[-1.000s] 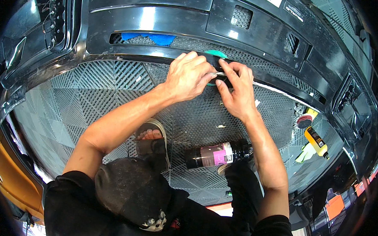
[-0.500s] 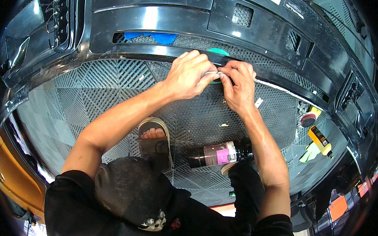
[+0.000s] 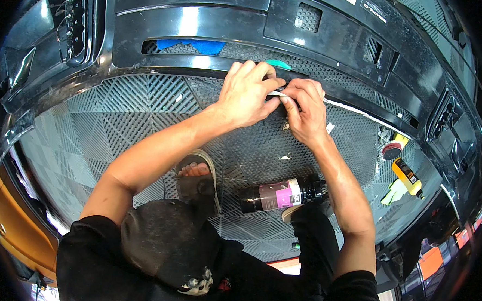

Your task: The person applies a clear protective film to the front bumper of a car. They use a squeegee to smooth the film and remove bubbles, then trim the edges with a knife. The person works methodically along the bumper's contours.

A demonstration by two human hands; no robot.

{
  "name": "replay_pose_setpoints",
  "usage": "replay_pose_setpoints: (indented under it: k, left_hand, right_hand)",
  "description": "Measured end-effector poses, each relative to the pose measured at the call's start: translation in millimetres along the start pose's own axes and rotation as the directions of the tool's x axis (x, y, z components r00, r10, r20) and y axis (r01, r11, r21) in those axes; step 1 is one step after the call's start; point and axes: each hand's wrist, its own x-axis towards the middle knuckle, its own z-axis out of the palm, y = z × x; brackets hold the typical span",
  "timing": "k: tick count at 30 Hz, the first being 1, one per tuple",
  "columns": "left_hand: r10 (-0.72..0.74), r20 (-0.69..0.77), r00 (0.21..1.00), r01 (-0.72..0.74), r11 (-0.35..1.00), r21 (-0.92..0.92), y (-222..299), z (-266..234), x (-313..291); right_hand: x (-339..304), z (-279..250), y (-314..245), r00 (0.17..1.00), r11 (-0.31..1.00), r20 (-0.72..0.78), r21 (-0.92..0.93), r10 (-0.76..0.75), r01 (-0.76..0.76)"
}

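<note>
From the head view, looking down: the person crouches in front of a black car bumper (image 3: 214, 40), and both hands meet at its lower lip. The left hand (image 3: 246, 93) lies flat-ish over the edge, fingers together and curled down, apparently pressing to steady the spot. The right hand (image 3: 303, 113) sits just beside it, touching it, with thumb and forefinger pinched on the end of a thin white strip (image 3: 357, 110) that runs rightward along the bumper's lower edge (tape or trim film, I cannot tell which). Holding it pinched that close to the other hand looks like a way of keeping the strip taut against the curve.

A small teal pad (image 3: 279, 64) peeks out just above the left fingers, resting on the bumper ledge within easy reach. Farther left in the grille slot lies a blue cloth (image 3: 194, 45).

On the grey grid floor tiles (image 3: 117, 117), a dark bottle with a pink label (image 3: 279, 195) lies on its side between the person's feet, near the sandalled foot (image 3: 196, 175). Off to the right, well apart, lie a yellow bottle (image 3: 407, 178) and a yellow-green cloth (image 3: 394, 192).
</note>
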Motion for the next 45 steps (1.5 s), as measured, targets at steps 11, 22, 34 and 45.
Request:
replay_pose_setpoints:
  k: [11, 22, 34, 45]
  left_hand:
    - [0.035, -0.006, 0.999, -0.035, 0.999, 0.003, 9, 9, 11]
    - [-0.008, -0.045, 0.999, 0.004, 0.996, -0.089, 12, 16, 14]
    - [0.059, -0.003, 0.998, -0.059, 0.995, -0.084, 6, 11, 14]
    - [0.097, -0.044, 0.994, -0.099, 0.995, -0.033, 8, 16, 11]
  right_hand:
    - [-4, -34, -4, 0.977, 0.966, 0.112, -0.205, 0.181, -0.156]
    - [-6, -19, 6, 0.976, 0.970, 0.020, -0.121, 0.217, -0.213]
    - [-7, -20, 7, 0.990, 0.984, -0.010, -0.105, 0.143, -0.143]
    - [-13, -21, 13, 0.993, 0.991, -0.011, -0.063, 0.118, -0.118]
